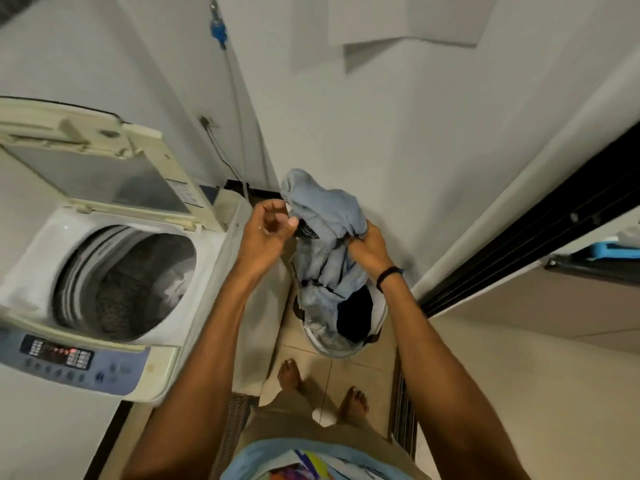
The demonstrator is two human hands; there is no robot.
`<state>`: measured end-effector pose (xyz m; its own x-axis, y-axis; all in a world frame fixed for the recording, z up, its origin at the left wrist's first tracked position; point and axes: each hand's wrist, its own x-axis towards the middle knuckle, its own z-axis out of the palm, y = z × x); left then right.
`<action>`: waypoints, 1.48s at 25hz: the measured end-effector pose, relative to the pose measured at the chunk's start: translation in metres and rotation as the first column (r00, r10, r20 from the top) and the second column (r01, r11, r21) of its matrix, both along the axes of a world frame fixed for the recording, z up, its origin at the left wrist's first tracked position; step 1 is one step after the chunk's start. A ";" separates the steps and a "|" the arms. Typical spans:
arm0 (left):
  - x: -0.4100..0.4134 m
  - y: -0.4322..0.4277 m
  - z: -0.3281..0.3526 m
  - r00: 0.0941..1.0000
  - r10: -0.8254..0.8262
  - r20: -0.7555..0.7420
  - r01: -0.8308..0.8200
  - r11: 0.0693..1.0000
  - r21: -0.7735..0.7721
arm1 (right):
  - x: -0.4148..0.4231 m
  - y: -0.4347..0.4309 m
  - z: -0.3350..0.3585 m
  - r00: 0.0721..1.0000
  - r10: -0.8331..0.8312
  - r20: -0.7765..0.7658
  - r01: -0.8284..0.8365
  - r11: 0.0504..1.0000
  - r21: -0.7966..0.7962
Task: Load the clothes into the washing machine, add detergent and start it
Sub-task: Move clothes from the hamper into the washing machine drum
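Right hand: the right hand (367,247) has a tight fist-style grip, fingers curled round a bunched fold of the blue garment (325,209), mid-frame just right of centre. Bunching it probably keeps the cloth from trailing on the way over.

Left hand: the left hand (270,230) is right beside the garment with its fingers curled in and its thumb against a dark bit of it. Honestly can't tell if that grip has actually caught the fabric or is only touching it.

Blue garment: held up in the air, lower end hanging down into the laundry basket (329,344) on the floor, so it isn't free of the pile yet.

Laundry basket: sits on the tiles next to the machine, handy for lifting straight across. There are dark clothes (353,313) in it.

Washing machine: the washing machine (34,282) fills the left of the frame, with its lid (104,174) tipped up and back so the drum (138,282) is open for dropping stuff in.

Drum: some patterned fabric (117,306) is lying in the bottom.

Control panel: the control panel (59,355) at lower left has red lights on, so I'd guess it's powered.

Stage: loading, I reckon. No detergent in view.
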<state>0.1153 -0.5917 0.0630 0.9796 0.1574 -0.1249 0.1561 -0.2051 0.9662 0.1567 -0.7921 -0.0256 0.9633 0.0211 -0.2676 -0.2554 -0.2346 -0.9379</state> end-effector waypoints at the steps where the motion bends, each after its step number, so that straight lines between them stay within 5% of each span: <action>1: -0.005 0.006 -0.004 0.997 -0.025 -0.079 0.026 0.999 0.021 | 0.000 0.002 0.013 1.000 0.025 0.002 -0.025 0.997 0.075; 4: -0.024 0.020 -0.024 0.944 -0.197 -0.265 0.196 0.980 -0.032 | -0.005 0.020 0.056 0.997 0.070 -0.040 -0.050 0.929 0.366; 7: -0.032 0.035 -0.034 0.918 -0.296 -0.264 0.311 0.950 0.016 | -0.011 0.060 0.106 0.996 0.083 -0.027 -0.054 0.834 0.550; 11: -0.035 0.078 -0.029 0.996 -0.074 -0.057 0.080 0.992 0.097 | -0.008 0.125 0.184 0.996 0.031 0.087 -0.082 0.728 0.680; 14: -0.039 0.131 0.005 0.988 0.144 0.050 -0.141 0.987 -0.073 | 0.004 0.168 0.241 0.975 -0.003 0.223 -0.164 0.668 0.726; 18: -0.042 0.237 0.096 0.870 0.491 0.050 -0.432 0.806 -0.404 | 0.011 0.245 0.306 0.888 0.053 0.457 -0.399 0.583 0.708; 20: -0.044 0.297 0.126 0.822 0.569 0.037 -0.476 0.721 -0.504 | 0.011 0.283 0.321 0.849 0.073 0.524 -0.465 0.574 0.674; 22: -0.049 0.344 0.134 0.831 0.551 0.073 -0.468 0.765 -0.442 | 0.013 0.326 0.318 0.799 0.147 0.583 -0.555 0.552 0.622; 27: -0.061 0.396 0.050 0.840 0.537 -0.076 -0.530 0.784 -0.324 | 0.022 0.423 0.224 0.726 0.405 0.556 -0.570 0.807 0.157; 29: -0.060 0.413 -0.003 0.805 0.543 -0.239 -0.593 0.741 -0.314 | 0.020 0.452 0.172 0.707 0.520 0.479 -0.590 0.808 -0.007; 30: -0.057 0.424 -0.040 0.777 0.527 -0.344 -0.628 0.688 -0.364 | 0.020 0.464 0.143 0.686 0.587 0.431 -0.618 0.782 -0.081; 33: -0.058 0.454 -0.147 0.632 0.540 -0.556 -0.693 0.715 -0.093 | 0.021 0.477 0.062 0.614 0.780 0.119 -0.727 0.618 -0.301; 37: -0.063 0.442 -0.194 0.538 0.596 -0.596 -0.717 0.695 0.048 | 0.021 0.433 -0.004 0.516 0.824 -0.233 -0.809 0.379 -0.449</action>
<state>0.0521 -0.1495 -0.1314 0.3587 0.6431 -0.6765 0.6589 0.3389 0.6716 0.1777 -0.3593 -0.0297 0.5554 0.6897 -0.4646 0.3227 -0.6937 -0.6440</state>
